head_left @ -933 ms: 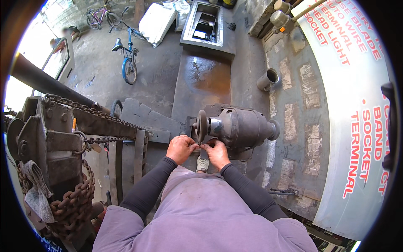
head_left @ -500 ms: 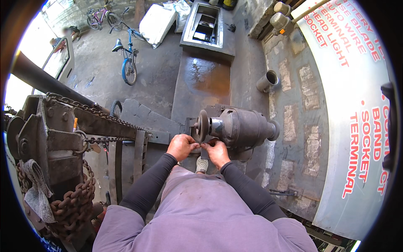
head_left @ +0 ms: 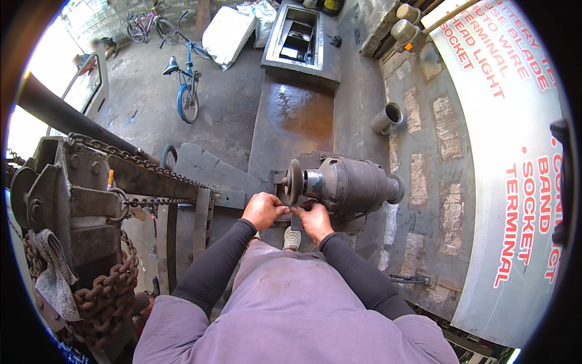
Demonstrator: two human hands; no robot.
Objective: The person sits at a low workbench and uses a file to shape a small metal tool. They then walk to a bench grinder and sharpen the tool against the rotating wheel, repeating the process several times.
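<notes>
Pinched piece [head_left: 290,207] too small to tell

One motor [head_left: 351,185] is counted; beside it, two hands [head_left: 315,222]; beyond-left, one blue bicycle [head_left: 189,64], one purple bicycle [head_left: 144,26].

Over here the camera sits on the person's head, looking steeply down and forward past the shirt [head_left: 327,315] at six o'clock. The left hand [head_left: 264,210] and right hand [head_left: 314,222] fall near mid-view, fairly close; the wide lens also takes in a farther blue bicycle [head_left: 187,102] toward eleven and the sign [head_left: 494,127] at three.
</notes>
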